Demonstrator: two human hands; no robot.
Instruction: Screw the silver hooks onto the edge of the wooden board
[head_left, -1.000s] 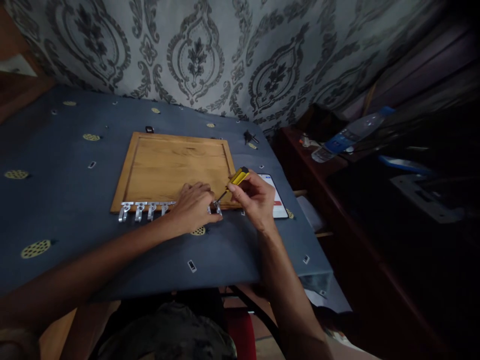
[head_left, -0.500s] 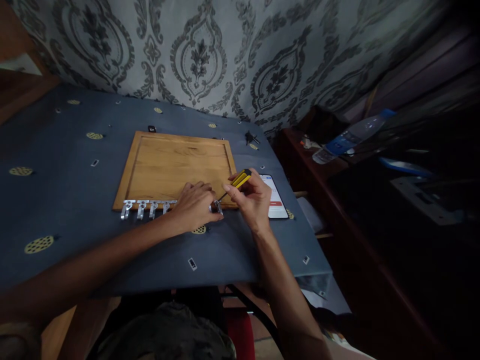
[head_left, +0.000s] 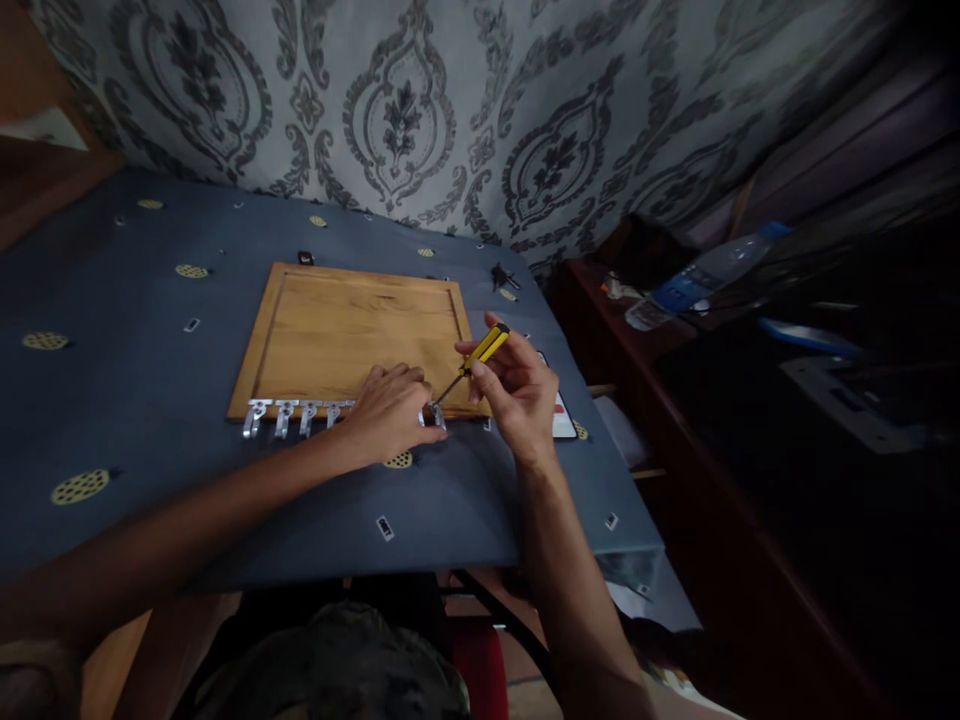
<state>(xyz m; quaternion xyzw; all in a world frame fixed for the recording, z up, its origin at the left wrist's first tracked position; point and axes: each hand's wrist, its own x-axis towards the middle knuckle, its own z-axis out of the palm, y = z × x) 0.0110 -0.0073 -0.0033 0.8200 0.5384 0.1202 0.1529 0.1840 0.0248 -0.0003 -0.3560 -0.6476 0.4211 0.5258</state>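
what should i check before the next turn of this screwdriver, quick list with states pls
1. Yellow-and-black screwdriver held in right hand: ok, between thumb and fingers.
2. Screwdriver tip at right end of metal hook rail: ok.
3. Tip seated in a screw: cannot tell, too small.
4. Left hand on the rail beside the tip: ok.
5. Wooden board lying flat on tablecloth: ok.
6. Smartphone fully visible: not ok, right hand partly hides it.
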